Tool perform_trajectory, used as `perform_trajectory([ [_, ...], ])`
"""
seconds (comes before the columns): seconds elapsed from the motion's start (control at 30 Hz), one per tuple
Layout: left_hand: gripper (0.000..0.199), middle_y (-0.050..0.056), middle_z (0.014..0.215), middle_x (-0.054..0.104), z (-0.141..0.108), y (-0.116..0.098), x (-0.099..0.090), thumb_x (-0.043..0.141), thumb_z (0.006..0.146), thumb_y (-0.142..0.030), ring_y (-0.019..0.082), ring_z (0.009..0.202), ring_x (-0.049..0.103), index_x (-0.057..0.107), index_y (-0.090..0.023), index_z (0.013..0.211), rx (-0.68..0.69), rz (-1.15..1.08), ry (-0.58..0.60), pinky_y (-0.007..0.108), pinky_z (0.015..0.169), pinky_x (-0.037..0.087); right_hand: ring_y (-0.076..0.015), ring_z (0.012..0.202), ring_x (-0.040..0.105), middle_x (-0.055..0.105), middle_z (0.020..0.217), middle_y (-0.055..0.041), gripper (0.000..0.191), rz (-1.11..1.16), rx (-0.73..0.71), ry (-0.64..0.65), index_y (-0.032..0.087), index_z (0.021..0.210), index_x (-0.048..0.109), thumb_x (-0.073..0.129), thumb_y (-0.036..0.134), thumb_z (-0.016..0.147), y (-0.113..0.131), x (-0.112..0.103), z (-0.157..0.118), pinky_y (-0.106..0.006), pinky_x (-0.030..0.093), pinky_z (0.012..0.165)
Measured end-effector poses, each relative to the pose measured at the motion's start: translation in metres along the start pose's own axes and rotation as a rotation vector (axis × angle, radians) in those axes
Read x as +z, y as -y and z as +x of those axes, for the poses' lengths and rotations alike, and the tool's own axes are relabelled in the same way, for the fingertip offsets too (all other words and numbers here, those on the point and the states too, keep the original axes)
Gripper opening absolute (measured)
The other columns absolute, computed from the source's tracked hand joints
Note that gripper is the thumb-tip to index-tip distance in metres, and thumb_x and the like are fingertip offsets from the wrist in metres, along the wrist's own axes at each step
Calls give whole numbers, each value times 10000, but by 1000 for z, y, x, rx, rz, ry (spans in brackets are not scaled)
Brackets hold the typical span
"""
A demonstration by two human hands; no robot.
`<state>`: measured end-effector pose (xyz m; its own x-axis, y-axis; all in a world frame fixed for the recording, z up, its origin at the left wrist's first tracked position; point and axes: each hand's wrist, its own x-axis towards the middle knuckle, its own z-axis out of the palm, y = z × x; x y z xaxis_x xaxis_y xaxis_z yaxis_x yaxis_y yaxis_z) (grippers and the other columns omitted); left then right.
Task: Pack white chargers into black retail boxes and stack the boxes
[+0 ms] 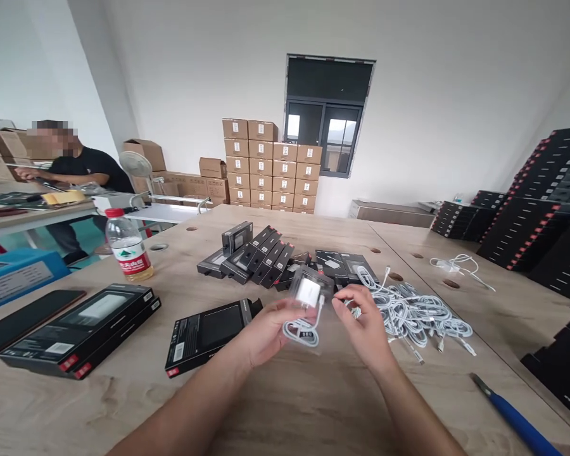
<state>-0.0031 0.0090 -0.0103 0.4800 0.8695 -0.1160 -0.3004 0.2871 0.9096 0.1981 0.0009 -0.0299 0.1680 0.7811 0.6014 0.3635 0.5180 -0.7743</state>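
Head view. The left hand [268,329] grips a clear tray [327,288] above the near part of the table [313,405], thumb over its lower left side. In the tray: a white charger [308,292] at the top, a coiled cable [300,334] below. The right hand [365,326] is at the tray's right edge, thumb and forefinger nearly together; whether they touch or pinch it cannot be told.

Containers: a black box [204,335] lies beside the left forearm, end flap out at the hand end; contents unclear. Two stacked boxes [90,316] lie farther left. A bottle [129,247], red cap on, holds some yellowish liquid. More boxes [266,256] are piled beyond the hands.

Surface: wood-grain, with round holes; a heap of cables [413,310] right of the right hand, a blue-handled tool [513,411] nearer.

Room: cartons [261,166] stacked by a window [330,117]; another person [88,168] sits at a table on the left.
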Motion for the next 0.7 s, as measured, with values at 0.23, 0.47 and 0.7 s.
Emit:
perform_trajectory([
  [0.23,294,51,881,736,4,1,0,862,699,-309,120,720,630,763,-140,917,141,-56,-80,206,600,411,-245,933,553,567,937,-52,181,-430,-285,477,307,982,748,583,373,951,15,14,-22,-430,467,836],
  [0.47,307,80,952,743,9,10,0,822,753,-388,182,855,672,730,-158,934,140,-85,-89,253,719,477,-208,845,564,537,900,-22,285,-112,-14,380,219,737,588,741,455,784,9,20,-21,-338,492,743],
  [0.7,298,86,1029,744,8,6,2,812,712,-222,235,953,695,669,-189,971,88,-191,-121,321,774,515,-232,948,625,649,1005,-49,157,8,-79,156,228,805,584,722,271,745,2,18,-12,-372,521,830],
])
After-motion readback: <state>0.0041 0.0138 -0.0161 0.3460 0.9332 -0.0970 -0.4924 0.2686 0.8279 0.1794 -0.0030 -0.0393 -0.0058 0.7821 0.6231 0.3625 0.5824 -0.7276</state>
